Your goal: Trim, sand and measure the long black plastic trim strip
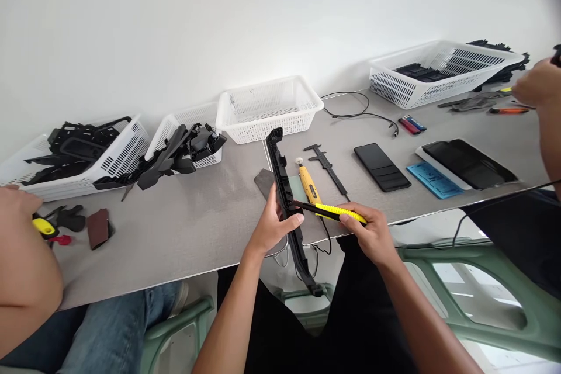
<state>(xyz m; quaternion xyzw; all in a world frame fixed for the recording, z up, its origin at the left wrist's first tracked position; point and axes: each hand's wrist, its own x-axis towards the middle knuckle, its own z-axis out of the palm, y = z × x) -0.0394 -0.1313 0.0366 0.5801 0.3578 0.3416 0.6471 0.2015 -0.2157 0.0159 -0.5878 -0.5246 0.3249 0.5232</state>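
My left hand (274, 225) is closed around the middle of a long black plastic trim piece (280, 166), which stands tilted over the table's front edge. In my right hand (368, 231) is a yellow and black utility knife (337, 211). Its tip meets the trim piece just above my left thumb; the exact contact is too small to make out. Behind the trim lies a yellow rotary tool (309, 184) with a round white tip. Beside that tool rests a dark caliper (328, 168).
White baskets with black plastic parts stand at left (139, 139) and back right (392, 93); another white basket (267, 128) is in the middle. A black phone (381, 167) and a blue card (433, 180) lie to the right. Co-workers' arms show at left (26, 251) and right (543, 90).
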